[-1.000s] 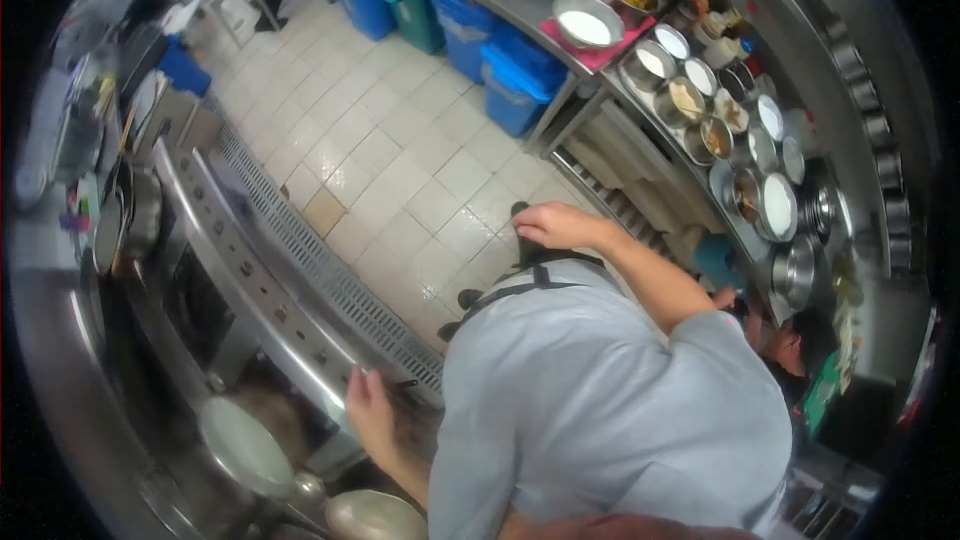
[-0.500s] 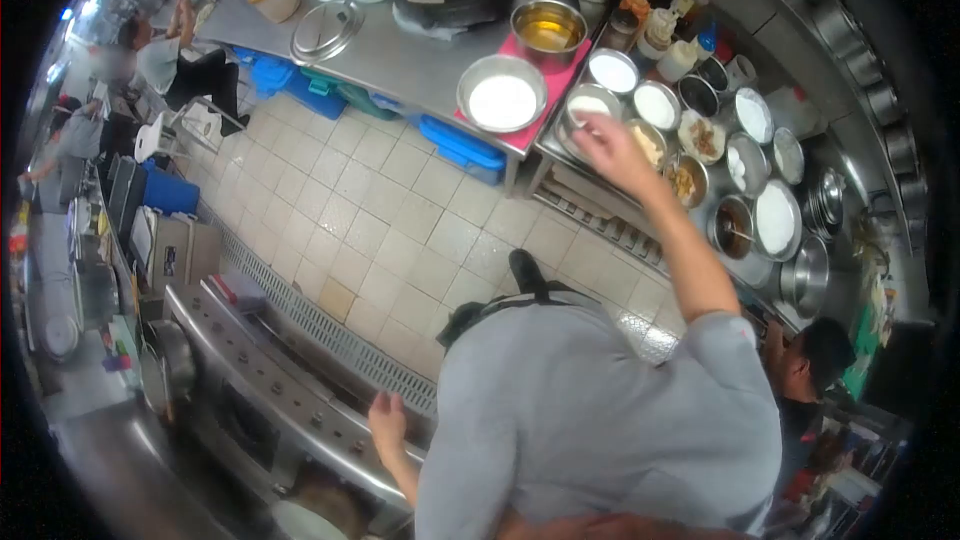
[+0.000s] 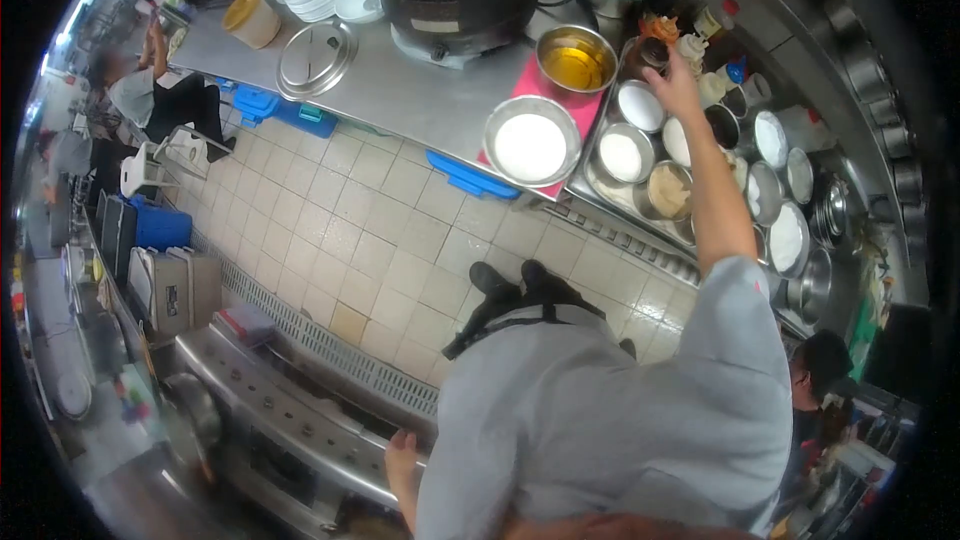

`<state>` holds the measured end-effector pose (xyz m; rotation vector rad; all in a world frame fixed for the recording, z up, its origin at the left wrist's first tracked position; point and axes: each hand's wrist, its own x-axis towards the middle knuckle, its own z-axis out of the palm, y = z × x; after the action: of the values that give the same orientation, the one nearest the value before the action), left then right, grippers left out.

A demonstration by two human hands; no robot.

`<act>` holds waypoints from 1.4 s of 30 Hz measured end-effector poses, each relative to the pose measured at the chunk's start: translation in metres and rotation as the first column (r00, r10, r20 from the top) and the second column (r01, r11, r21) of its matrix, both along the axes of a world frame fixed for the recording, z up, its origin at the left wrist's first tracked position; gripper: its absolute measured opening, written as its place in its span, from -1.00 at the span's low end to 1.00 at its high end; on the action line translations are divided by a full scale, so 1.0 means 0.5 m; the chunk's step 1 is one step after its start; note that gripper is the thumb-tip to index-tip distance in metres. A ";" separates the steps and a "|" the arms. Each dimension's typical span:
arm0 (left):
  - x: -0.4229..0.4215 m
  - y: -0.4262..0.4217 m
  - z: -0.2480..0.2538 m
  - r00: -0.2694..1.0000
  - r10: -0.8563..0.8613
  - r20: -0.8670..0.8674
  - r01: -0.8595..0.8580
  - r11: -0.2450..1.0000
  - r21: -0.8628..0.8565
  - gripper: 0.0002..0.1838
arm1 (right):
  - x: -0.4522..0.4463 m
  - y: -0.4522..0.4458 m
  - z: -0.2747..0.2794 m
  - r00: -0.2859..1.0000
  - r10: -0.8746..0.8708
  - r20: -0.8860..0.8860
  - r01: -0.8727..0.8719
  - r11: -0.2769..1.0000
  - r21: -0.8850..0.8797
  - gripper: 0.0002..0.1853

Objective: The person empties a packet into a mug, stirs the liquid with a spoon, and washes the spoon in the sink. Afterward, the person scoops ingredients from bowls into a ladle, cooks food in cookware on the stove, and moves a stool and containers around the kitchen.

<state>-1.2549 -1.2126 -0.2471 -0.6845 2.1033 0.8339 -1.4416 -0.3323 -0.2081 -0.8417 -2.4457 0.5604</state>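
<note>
At left, the steel range (image 3: 290,418) edges a floor grating (image 3: 320,340), the left hand (image 3: 402,460) beside it, loosely curled and holding nothing visible. Tiled floor (image 3: 390,225) lies open from there to the tabletop (image 3: 425,105), where a white-filled bowl (image 3: 530,148) on a pink mat (image 3: 584,110) sits close to the front edge. Farther right, beyond crowded metal pans (image 3: 622,153), the right hand (image 3: 675,85) is at a dark jar (image 3: 642,55); whether it grips, I cannot tell.
</note>
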 end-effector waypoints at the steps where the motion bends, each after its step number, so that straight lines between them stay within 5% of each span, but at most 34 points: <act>1: -0.030 0.006 0.024 1.000 0.002 0.005 -0.002 1.000 -0.006 -0.44 | -0.009 0.004 -0.003 1.000 -0.020 0.025 0.019 0.999 0.034 -0.14; 4: -0.095 -0.025 0.047 0.987 -0.013 -0.157 0.010 1.000 -0.016 -0.41 | -0.023 -0.005 0.019 0.992 -0.034 0.120 0.045 0.995 -0.092 -0.09; 12: -0.275 0.027 0.040 0.901 -0.241 -0.362 0.224 0.970 -0.090 -0.48 | -0.052 0.040 -0.031 0.997 -0.046 0.059 0.050 0.996 -0.072 -0.01; 15: -0.367 0.169 0.128 0.851 -0.341 -0.400 0.317 0.940 -0.127 -0.48 | -0.069 0.031 -0.031 1.000 -0.018 0.004 0.018 0.999 -0.034 -0.04; 27: -0.568 0.511 0.310 0.720 -0.259 -0.644 0.338 0.941 -0.001 -0.50 | -0.067 -0.015 0.023 0.981 0.146 -0.125 -0.135 0.987 0.087 -0.28; 28: -0.586 0.534 0.310 0.720 -0.240 -0.651 0.311 0.951 -0.007 -0.50 | -0.064 -0.022 0.034 0.970 0.151 -0.191 -0.164 0.985 -0.053 -0.30; 30: -0.627 0.575 0.308 0.497 -0.235 -0.835 0.448 0.894 0.015 -0.54 | -0.052 -0.035 0.076 0.979 0.147 -0.144 -0.155 0.987 -0.048 -0.32; 31: -0.649 0.603 0.319 0.450 -0.214 -0.867 0.493 0.869 0.041 -0.55 | -0.045 -0.027 0.067 0.962 0.175 -0.208 -0.171 0.985 0.035 -0.32; 34: -0.726 0.688 0.358 0.302 -0.239 -0.923 0.652 0.758 0.017 -0.53 | -0.055 -0.069 0.121 0.906 0.202 -0.372 -0.273 0.951 -0.147 -0.28; 42: -0.928 0.850 0.373 -0.055 -0.127 -0.990 0.937 0.335 -0.095 -0.20 | -0.176 -0.292 0.276 0.891 0.326 -0.317 -0.388 0.909 -0.155 -0.27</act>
<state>-1.7190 -0.7874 -0.0604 1.6851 2.2129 1.4650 -1.5295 -0.4784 -0.0703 -0.3448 -2.3039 1.0235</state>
